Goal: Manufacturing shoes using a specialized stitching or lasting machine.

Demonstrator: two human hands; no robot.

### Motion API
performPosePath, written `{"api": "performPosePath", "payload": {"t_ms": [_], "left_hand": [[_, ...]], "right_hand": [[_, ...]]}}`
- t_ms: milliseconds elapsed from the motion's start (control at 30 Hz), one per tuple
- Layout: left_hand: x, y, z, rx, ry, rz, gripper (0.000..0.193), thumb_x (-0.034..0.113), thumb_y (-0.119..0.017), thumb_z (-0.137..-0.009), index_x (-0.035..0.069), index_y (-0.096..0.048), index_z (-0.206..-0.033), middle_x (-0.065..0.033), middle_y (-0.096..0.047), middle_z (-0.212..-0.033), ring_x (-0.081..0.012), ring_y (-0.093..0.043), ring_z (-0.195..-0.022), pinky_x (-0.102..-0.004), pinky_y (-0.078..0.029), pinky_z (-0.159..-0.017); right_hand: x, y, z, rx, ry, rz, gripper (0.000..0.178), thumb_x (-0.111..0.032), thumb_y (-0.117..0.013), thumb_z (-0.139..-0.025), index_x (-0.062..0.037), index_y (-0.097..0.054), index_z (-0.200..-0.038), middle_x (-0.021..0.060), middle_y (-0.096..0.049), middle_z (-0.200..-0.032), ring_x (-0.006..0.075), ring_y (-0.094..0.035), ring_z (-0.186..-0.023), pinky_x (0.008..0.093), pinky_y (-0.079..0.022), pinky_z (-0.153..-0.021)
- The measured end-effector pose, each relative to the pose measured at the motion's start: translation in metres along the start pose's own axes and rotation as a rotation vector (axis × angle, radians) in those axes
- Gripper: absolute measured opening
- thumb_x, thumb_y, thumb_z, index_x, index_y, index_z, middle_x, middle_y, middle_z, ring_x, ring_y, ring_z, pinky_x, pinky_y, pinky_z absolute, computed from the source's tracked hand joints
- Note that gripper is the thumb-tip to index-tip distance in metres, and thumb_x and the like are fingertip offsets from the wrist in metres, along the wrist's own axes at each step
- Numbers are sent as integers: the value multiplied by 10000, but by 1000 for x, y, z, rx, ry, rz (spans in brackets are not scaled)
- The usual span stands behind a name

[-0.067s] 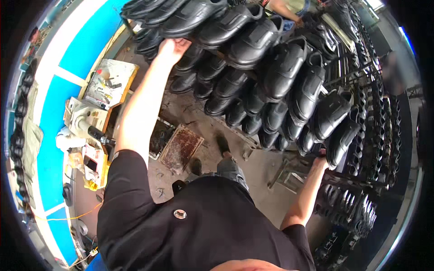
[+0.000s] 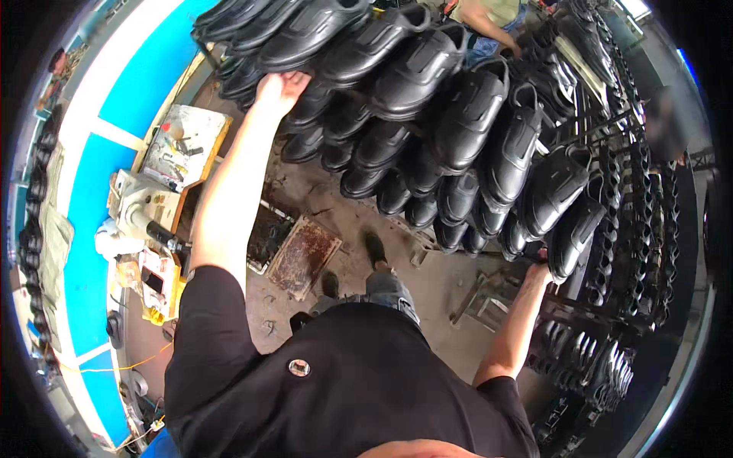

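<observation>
Reaching to the two near corners of a rack [image 2: 207,53]: right hand [image 2: 539,273] at the right corner, fingers partly hidden beneath a black shoe [image 2: 574,235], grip cannot be told; left hand [image 2: 281,93] toward the left corner, half curled just under a shoe toe, hold likewise unclear; black shoes [image 2: 472,122], tiered along the near edge, toes outward; beyond the far edge, another person's bare arm [image 2: 489,27].

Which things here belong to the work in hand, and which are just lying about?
In the work:
- black shoes, in tiers
- left hand, at the shoes' left side
- right hand, by the lower-right shoe

Lying about:
- brown panel, near the feet
- machine, at left
- tools, upper left
</observation>
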State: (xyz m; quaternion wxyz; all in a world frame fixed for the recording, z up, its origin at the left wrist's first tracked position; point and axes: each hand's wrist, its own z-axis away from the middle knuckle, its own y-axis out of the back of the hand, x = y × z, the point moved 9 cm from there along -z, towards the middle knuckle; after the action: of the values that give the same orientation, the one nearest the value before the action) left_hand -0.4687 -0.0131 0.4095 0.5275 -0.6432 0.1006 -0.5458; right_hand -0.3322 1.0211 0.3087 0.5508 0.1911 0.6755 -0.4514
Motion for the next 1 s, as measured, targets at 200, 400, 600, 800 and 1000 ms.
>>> {"api": "performPosePath", "payload": {"t_ms": [200,400,600,800,1000], "left_hand": [[69,58,-58,23,-132,-26,233,283,-498,-1061,69,-575,-1012,-69,-585,-880,-207,-547,-840,-361,-501,-853],[42,34,-75,223,-100,25,253,193,-372,-1091,-1,-533,-1108,-140,-592,-981,-267,-584,-949,-459,-531,-952],[72,37,-89,105,-167,35,313,210,-313,-1108,-1,-542,-1143,-136,-609,-1043,-298,-598,-1030,-522,-499,-1027],[83,64,-44,43,-100,98,282,217,-425,-1087,5,-487,-1262,-185,-649,-1140,-359,-664,-1071,-541,-544,-1014],[12,116,157,-337,191,-405,547,424,-476,-1076,69,-413,-1487,-123,-619,-1324,-208,-653,-1140,-408,-541,-1011]], "right_hand": [[32,-127,-57,-95,-31,66,527,-394,-504,-991,-58,-581,-1390,81,-649,-1254,220,-608,-1010,355,-480,-805],[145,-304,-50,-302,-135,72,517,-383,-510,-989,-55,-598,-1378,83,-672,-1227,216,-629,-977,347,-499,-775],[200,-424,2,-485,-196,74,506,-373,-515,-986,-52,-615,-1365,85,-695,-1200,212,-650,-943,339,-517,-745],[182,-454,61,-574,-136,8,429,-346,-503,-984,-36,-690,-1215,96,-721,-1056,194,-631,-756,327,-489,-624],[117,-404,153,-205,78,437,476,-367,-442,-1016,-28,-647,-1281,158,-703,-1107,229,-654,-833,366,-549,-724]]}}
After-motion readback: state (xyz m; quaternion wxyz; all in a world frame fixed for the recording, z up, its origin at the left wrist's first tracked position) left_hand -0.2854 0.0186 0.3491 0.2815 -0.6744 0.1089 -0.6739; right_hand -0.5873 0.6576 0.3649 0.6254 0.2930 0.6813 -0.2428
